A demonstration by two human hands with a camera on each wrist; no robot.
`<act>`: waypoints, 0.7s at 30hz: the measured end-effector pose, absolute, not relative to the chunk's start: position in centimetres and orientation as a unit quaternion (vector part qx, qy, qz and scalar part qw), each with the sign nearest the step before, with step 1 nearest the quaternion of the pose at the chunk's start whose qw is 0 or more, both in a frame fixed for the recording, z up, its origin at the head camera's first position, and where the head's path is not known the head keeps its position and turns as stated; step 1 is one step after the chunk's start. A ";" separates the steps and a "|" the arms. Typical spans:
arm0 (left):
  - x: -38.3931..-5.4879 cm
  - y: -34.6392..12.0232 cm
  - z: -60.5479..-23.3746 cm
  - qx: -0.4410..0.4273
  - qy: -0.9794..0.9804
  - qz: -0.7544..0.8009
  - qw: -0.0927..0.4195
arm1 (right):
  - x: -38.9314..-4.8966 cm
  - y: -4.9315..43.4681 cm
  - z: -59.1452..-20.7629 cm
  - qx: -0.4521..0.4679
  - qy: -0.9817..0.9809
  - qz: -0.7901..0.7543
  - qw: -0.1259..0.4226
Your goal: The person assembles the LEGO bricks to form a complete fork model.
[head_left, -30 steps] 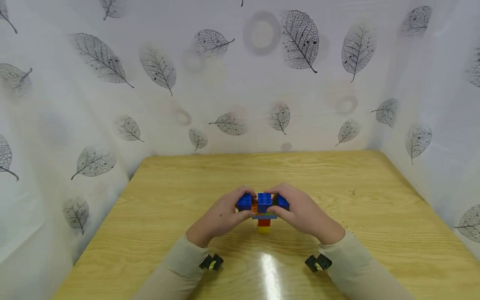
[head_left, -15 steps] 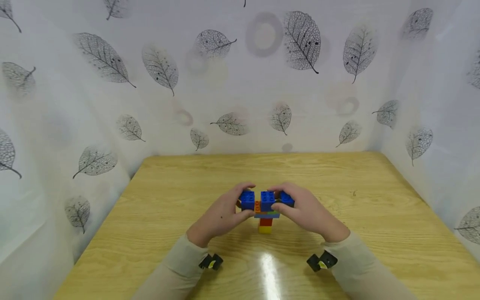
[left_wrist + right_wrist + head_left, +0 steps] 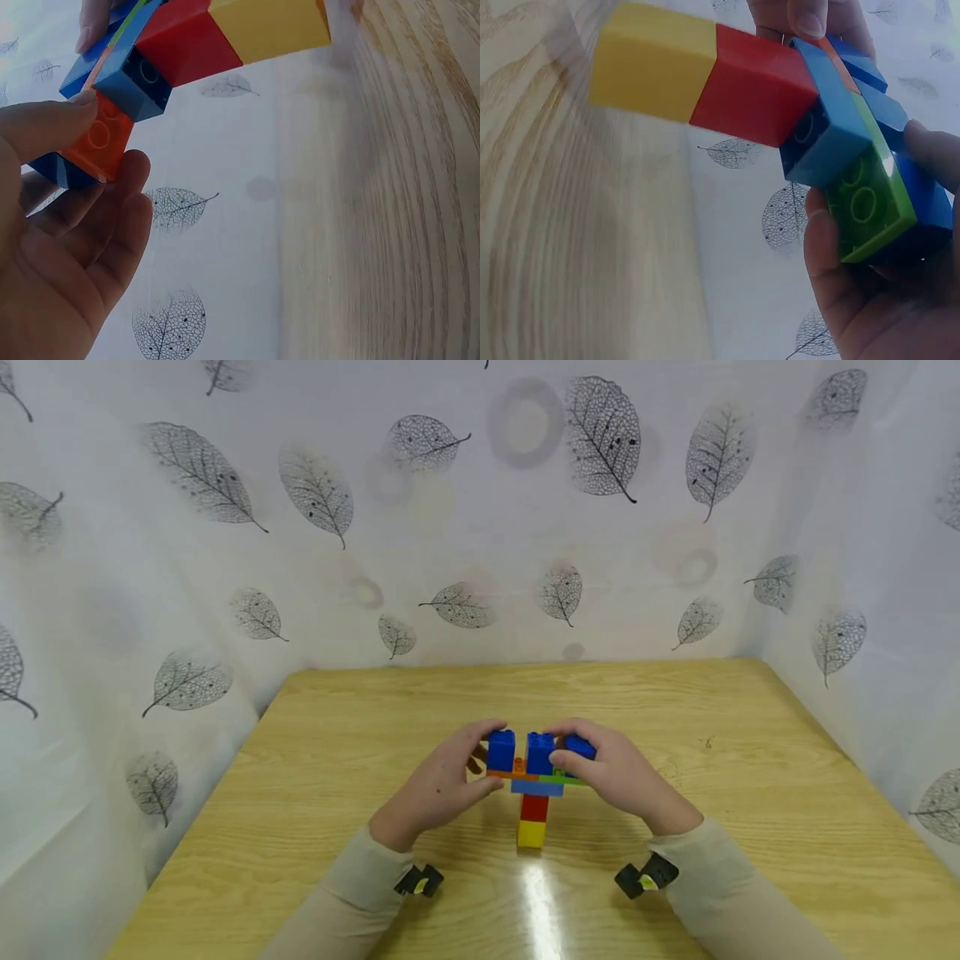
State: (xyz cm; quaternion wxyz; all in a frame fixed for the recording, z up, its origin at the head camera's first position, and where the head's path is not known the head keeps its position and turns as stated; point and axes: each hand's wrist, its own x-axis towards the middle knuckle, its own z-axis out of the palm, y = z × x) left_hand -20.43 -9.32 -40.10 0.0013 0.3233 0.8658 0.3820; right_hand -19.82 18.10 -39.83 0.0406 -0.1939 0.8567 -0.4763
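Both hands hold one structure of toy building bricks at the table's middle. Its stem is a yellow brick below a red brick. Above these lies a light blue brick, bearing an orange plate and a green plate. Several dark blue bricks stand in a row on top. My left hand pinches the orange end, thumb on the orange plate. With its thumb by the blue bricks and fingers at the green plate, my right hand grips the other end. Whether the yellow base touches the table is unclear.
The wooden table reaches back to a pale curtain printed with leaves, which also hangs along both sides. A bright light reflection lies on the tabletop in front of the structure.
The structure has tipped so that its yellow and red stem shows more, and its top has shifted slightly up and right. Both hands have moved a little with it, still holding.
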 end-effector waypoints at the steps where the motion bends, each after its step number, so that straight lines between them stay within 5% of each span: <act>1: -20.4 -9.3 -40.1 0.320 0.867 0.382 0.005 | -19.9 18.1 -40.0 -0.192 0.855 -0.480 0.047; 21: -22.3 -9.8 -43.0 0.171 0.862 0.454 0.146 | -21.5 18.4 -43.2 -0.166 0.845 -0.493 0.122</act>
